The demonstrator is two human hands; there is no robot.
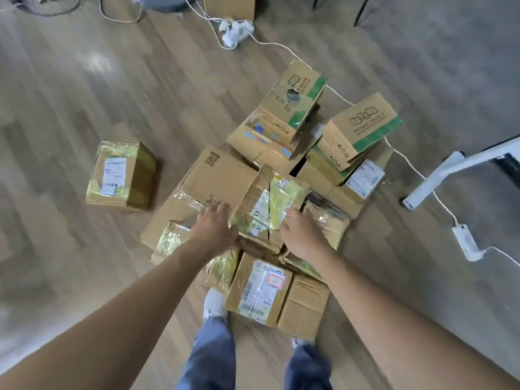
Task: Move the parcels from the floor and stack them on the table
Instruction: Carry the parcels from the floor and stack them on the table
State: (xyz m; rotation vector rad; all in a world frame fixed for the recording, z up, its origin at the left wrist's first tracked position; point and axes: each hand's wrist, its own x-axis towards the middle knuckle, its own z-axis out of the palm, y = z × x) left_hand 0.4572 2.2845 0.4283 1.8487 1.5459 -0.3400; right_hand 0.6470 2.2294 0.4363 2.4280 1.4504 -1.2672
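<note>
A heap of cardboard parcels lies on the wooden floor in front of me. On top of its middle sits a taped parcel [270, 204] with a white label and yellow tape. My left hand [215, 228] is against its left side and my right hand [299, 235] against its right side, fingers curled at the edges. Under and left of it lies a large flat box [213, 181]. A labelled parcel [260, 291] sits near my feet. Two green-striped boxes [292, 99] [361, 128] top the far side of the heap.
One lone parcel [121, 174] stands apart on the floor to the left. White cables and power strips [235, 30] [465, 242] run behind and right of the heap. A white table leg [439, 178] stands at the right. My shoes are at the heap's near edge.
</note>
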